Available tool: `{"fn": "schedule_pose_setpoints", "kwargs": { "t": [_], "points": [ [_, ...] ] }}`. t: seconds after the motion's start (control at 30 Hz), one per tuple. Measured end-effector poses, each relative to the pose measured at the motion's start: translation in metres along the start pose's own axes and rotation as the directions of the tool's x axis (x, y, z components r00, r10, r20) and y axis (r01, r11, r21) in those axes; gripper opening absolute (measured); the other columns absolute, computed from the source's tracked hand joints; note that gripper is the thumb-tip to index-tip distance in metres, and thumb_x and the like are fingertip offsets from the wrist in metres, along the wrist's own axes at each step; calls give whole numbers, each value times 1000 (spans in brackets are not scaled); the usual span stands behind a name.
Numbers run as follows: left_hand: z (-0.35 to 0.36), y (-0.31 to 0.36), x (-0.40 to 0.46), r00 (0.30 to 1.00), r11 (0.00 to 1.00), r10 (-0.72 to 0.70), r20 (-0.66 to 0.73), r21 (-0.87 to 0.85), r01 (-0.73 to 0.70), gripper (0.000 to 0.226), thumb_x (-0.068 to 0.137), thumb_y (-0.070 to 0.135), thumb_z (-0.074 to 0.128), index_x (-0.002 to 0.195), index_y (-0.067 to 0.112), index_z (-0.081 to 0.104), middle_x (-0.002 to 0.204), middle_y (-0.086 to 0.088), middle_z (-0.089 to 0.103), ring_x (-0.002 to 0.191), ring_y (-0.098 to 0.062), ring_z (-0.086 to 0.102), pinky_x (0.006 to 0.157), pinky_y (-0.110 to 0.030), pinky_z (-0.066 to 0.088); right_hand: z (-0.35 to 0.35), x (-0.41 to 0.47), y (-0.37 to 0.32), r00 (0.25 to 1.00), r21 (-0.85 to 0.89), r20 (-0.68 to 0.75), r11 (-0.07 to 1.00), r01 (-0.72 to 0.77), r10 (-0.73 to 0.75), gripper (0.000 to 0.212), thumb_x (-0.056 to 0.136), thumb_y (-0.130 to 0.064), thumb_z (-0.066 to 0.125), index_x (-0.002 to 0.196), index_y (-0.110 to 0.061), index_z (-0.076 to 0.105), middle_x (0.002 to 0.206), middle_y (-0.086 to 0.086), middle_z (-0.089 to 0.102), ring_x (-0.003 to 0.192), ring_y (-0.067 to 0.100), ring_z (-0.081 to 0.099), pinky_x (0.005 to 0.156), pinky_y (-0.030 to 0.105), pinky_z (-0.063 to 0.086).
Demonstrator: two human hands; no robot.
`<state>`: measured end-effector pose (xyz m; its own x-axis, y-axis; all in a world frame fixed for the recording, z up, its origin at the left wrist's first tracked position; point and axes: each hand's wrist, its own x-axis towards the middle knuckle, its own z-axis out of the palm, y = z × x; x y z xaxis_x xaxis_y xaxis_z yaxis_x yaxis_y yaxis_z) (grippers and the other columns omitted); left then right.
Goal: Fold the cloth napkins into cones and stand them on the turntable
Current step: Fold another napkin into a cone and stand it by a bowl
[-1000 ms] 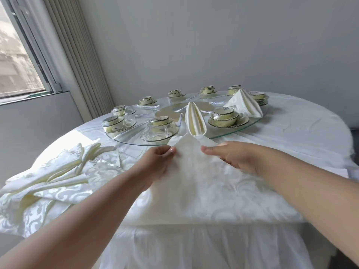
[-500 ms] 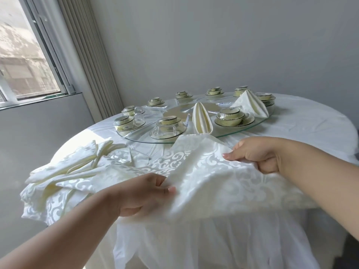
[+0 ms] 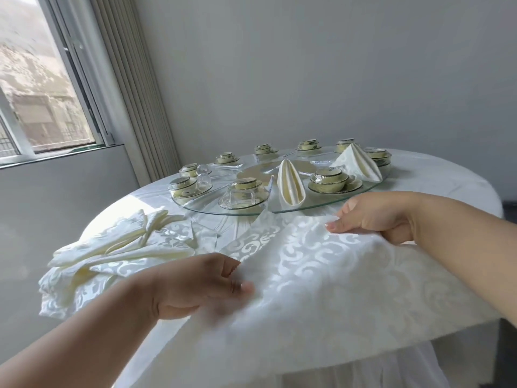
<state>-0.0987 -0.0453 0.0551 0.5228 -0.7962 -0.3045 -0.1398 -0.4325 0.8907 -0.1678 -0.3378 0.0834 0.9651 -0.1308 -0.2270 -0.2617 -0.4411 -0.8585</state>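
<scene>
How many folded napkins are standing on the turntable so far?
2. One folded napkin stands at the near edge of the glass turntable, between two bowl sets; the other stands toward the right rear. Bowls could hide another behind.

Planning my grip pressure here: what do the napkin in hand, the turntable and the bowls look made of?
Napkin: woven cloth, likely damask; shiny scroll pattern on matt cream ground, drapes softly between left hand and right hand.
Turntable: clear glass; see-through, greenish edge.
Bowls: probably glazed ceramic; glossy cream, dark rim band. They appear wrapped in clear film, though that is hard to confirm.
</scene>
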Motion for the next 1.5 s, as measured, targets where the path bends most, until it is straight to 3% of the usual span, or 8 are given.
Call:
{"fn": "schedule_pose_setpoints", "kwargs": {
  "t": [0.07,0.2,0.37,0.67,0.9,1.2,1.37,1.5],
  "points": [
    [-12,-3,17,985,989,-28,-172,141,53,21,92,16,62,72,11,60,60,-4,61,51,-15,60,50,-23,47,1,29,0,997,-197,-62,980,29,-42,35,90,-25,66,62,-13,48,51,0,43,49,14,36,46,24,27],
    [-38,-26,65,870,894,-23,-493,379,239,26,89,23,64,68,12,54,50,2,54,44,-14,51,47,-18,37,16,95,0,981,-504,-171,863,-2,-97,39,89,-32,64,58,-16,46,58,2,50,54,18,43,51,25,33],
    [-52,-45,102,755,692,141,-641,609,388,42,86,36,65,57,18,41,55,5,43,51,-11,39,45,-25,24,36,165,13,970,-678,-221,731,-80,-99,39,92,-39,57,64,-15,43,65,2,43,72,23,45,52,26,29],
    [-64,-63,126,668,625,202,-716,619,475,31,90,39,55,68,18,47,74,3,57,78,-26,55,60,-30,41,41,223,25,947,-642,-312,753,-147,-81,32,87,-41,63,80,-11,57,72,3,56,76,25,57,51,24,33],
    [-69,-64,132,641,525,249,-726,657,541,29,94,41,50,77,18,47,94,-3,61,91,-28,57,61,-31,37,48,236,27,917,-617,-373,776,-132,-140,31,88,-39,64,98,-10,64,96,4,66,91,25,61,71,28,45],
    [-77,-72,144,629,557,259,-733,645,523,27,92,45,51,86,19,53,101,-4,61,96,-27,56,69,-34,40,51,243,26,882,-625,-448,757,-190,-148,26,88,-39,65,93,-14,61,94,4,64,93,27,59,70,28,41],
    [-82,-75,148,622,601,194,-759,593,536,36,90,46,56,108,14,54,112,-7,58,105,-28,56,80,-35,43,46,234,26,895,-685,-424,694,-220,-136,34,87,-46,63,81,-16,49,86,1,54,86,26,52,69,30,38],
    [-91,-73,155,655,593,97,-749,572,567,36,89,47,59,99,12,57,100,-7,64,96,-30,60,73,-34,46,37,227,24,944,-729,-324,652,-210,-58,46,87,-52,59,67,-15,41,74,-1,46,81,23,49,63,28,39]
  ]
}}
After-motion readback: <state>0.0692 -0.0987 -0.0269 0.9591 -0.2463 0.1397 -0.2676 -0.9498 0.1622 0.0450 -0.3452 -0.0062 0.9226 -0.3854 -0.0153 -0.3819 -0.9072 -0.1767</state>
